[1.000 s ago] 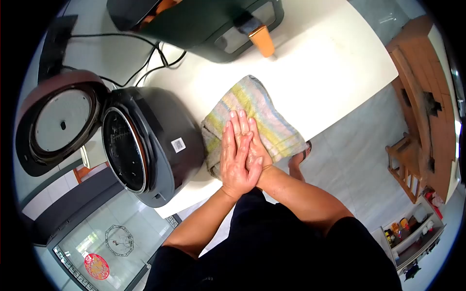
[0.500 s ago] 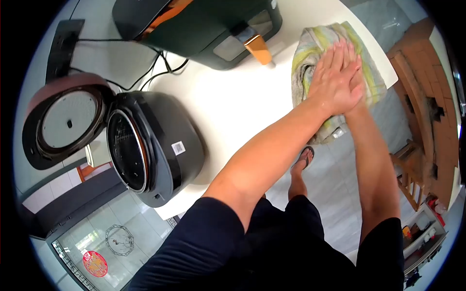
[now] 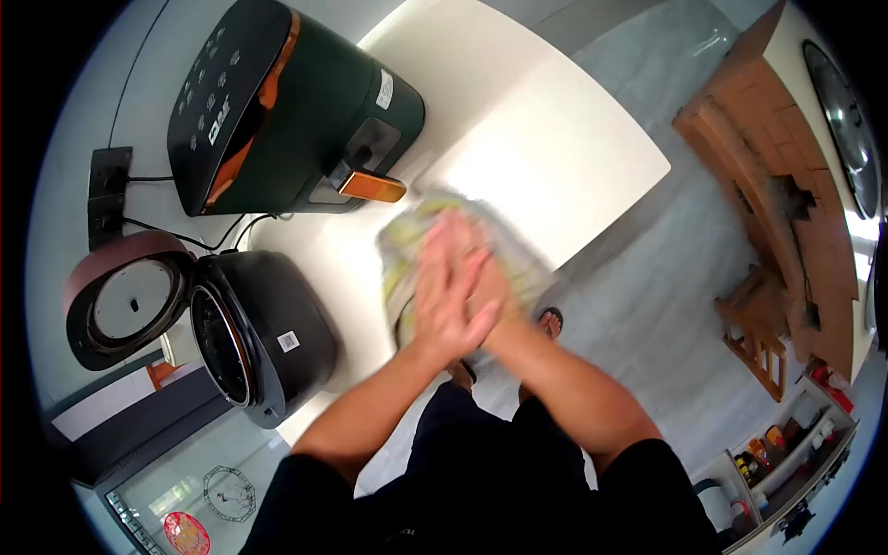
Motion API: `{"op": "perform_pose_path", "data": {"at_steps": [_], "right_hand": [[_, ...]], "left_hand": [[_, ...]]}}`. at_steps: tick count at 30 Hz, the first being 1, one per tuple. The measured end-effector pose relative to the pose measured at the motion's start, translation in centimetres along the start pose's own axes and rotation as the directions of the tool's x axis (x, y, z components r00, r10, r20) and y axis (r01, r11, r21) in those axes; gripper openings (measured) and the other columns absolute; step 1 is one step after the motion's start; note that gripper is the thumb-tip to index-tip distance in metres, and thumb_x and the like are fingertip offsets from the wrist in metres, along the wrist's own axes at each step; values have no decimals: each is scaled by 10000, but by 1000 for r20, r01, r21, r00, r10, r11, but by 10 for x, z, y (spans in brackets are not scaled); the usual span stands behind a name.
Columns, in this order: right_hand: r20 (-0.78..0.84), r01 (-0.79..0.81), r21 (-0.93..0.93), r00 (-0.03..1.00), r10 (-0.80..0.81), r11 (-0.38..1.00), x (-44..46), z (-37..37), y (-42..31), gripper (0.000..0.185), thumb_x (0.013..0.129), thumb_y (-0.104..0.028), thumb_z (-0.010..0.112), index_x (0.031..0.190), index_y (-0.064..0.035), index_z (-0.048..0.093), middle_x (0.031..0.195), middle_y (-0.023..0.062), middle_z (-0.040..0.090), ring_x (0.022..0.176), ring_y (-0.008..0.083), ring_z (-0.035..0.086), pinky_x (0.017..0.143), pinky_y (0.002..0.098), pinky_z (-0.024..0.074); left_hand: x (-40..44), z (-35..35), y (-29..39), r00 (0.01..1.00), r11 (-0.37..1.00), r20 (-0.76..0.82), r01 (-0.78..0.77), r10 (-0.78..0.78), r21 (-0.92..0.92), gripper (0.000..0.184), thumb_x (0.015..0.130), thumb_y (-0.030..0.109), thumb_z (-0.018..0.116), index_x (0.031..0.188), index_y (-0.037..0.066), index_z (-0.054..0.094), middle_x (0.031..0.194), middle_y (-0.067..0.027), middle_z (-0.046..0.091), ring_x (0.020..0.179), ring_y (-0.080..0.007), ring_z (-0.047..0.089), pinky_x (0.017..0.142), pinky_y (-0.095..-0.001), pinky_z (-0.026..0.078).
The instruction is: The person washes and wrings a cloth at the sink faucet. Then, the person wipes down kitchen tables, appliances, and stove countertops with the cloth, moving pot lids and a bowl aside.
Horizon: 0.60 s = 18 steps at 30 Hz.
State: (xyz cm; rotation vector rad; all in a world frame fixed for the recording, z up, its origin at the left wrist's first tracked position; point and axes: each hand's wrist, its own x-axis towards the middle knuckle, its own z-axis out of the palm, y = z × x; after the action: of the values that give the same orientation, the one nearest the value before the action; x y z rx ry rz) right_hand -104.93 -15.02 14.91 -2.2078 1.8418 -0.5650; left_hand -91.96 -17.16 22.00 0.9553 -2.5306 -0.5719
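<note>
My left hand (image 3: 448, 294) lies flat over my right hand (image 3: 498, 291), fingers stretched out. Together they press down on a crumpled cloth (image 3: 400, 245) with grey and yellow-green stripes. The cloth rests on the white table (image 3: 573, 148) near its front edge. My right hand is partly covered by the left, and its visible fingers also look stretched out. Hands and cloth are smeared by motion. Just beyond the cloth is the orange handle (image 3: 372, 187) of a dark green air fryer (image 3: 305, 120).
At the table's left stands a dark rice cooker (image 3: 291, 314), its lid (image 3: 129, 296) open. Black cords run to a wall socket strip (image 3: 108, 194). On the right are a brick stove (image 3: 740, 176) and a wooden stool (image 3: 754, 333).
Both hands and the cloth have moved from the table's far right corner back toward the middle, close to the air fryer. The camera view has shifted too.
</note>
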Motion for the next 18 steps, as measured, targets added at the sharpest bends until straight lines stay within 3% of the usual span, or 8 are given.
{"op": "perform_pose_path", "data": {"at_steps": [3, 7, 12, 18], "right_hand": [[-59, -57, -81, 997, 52, 995, 31, -25, 82, 743, 1079, -468, 438, 1704, -101, 273, 1809, 136, 128, 1674, 323, 90, 1348, 521, 81], [-104, -112, -151, 990, 97, 982, 71, -49, 154, 744, 1078, -470, 441, 1702, -99, 278, 1809, 138, 129, 1674, 324, 90, 1348, 523, 81], [-120, -122, -210, 988, 98, 970, 120, -61, 190, 745, 1077, -472, 444, 1700, -96, 285, 1809, 140, 130, 1674, 324, 89, 1348, 524, 81], [-84, -96, -269, 994, 76, 958, 163, -68, 213, 746, 1075, -474, 447, 1698, -92, 293, 1808, 142, 131, 1674, 325, 89, 1348, 526, 80]], "left_hand": [[110, 46, 11, 975, 977, -103, -203, 195, -71, 577, 856, 273, 746, 1398, 82, 702, 1666, -345, 362, 1525, -522, 396, 1256, -567, 332], [186, 80, 8, 957, 975, -210, -215, 199, -57, 499, 870, 276, 745, 1332, 88, 736, 1599, -347, 452, 1481, -516, 455, 1245, -551, 361], [227, 86, -15, 923, 974, -323, -226, 209, -18, 412, 876, 273, 745, 1248, 99, 780, 1555, -326, 513, 1387, -499, 556, 1159, -491, 477], [272, 99, -44, 919, 991, -375, -131, 122, 1, 419, 890, 301, 725, 1277, 153, 781, 1567, -329, 507, 1410, -503, 534, 1171, -503, 461]]}}
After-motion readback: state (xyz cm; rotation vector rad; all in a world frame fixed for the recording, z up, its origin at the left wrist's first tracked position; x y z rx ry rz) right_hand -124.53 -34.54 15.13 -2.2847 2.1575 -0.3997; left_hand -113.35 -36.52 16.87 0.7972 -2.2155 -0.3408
